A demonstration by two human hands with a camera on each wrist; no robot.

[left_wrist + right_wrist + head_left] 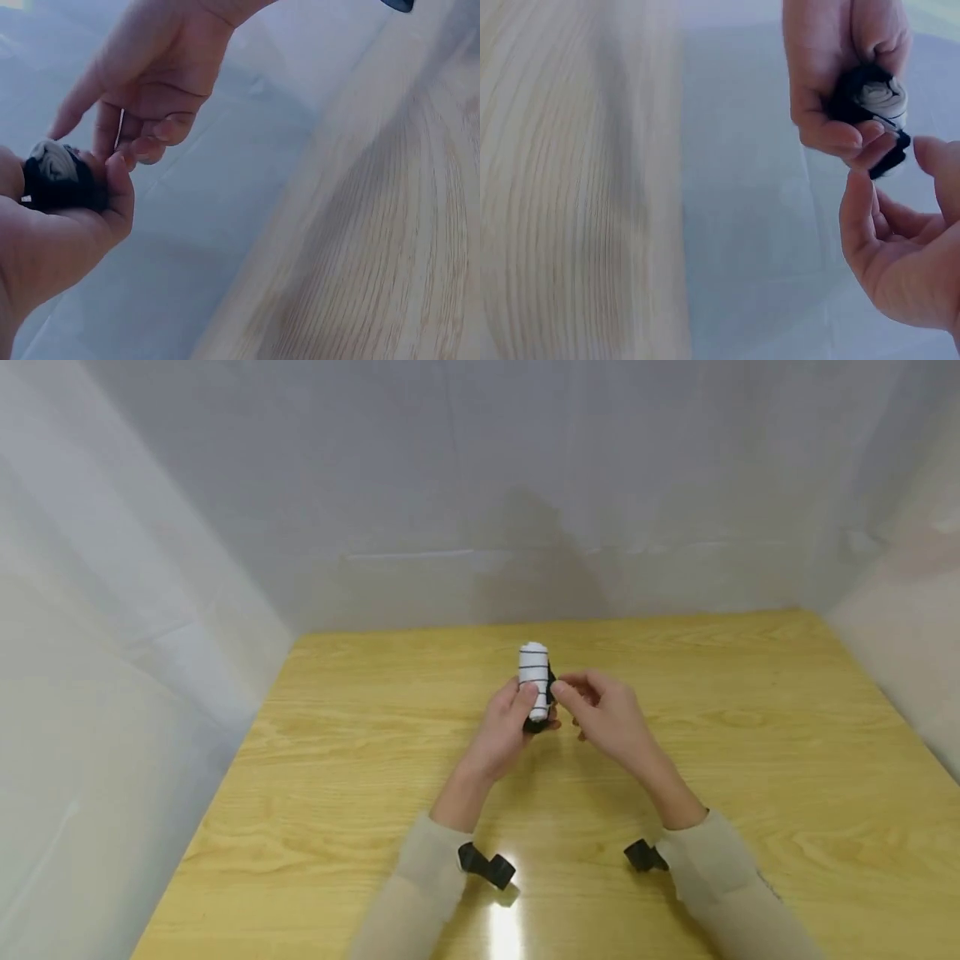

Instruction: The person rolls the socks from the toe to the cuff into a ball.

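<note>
Plywood tabletop (750,760) fills the lower half of the head view, pale yellow with visible grain, walled at nine, twelve and three o'clock by white sheeting (187,568). Two beige sleeves (427,885) come in from six o'clock, each with a black wrist mount (487,866) strapped near the cuff.

Above the middle of the table the left hand (504,731) grips a rolled sock (534,681), white with thin black stripes and a black end. The roll stands roughly upright, its white end pointing to twelve o'clock and its black end tucked down into the palm; fingers and thumb are curled round the lower part. In the left wrist view the black end with a white core (56,176) sits against the curled fingers (116,191), and the right wrist view shows the same spiral end (877,94) held between thumb and fingertips.

At three o'clock of the roll the right hand (611,718) hovers just beside it, fingers loosely bent and holding nothing. Its thumb and forefinger tips are close to the black edge of the sock; whether they touch it cannot be told. Its open palm (907,262) faces the roll in the right wrist view.
</note>
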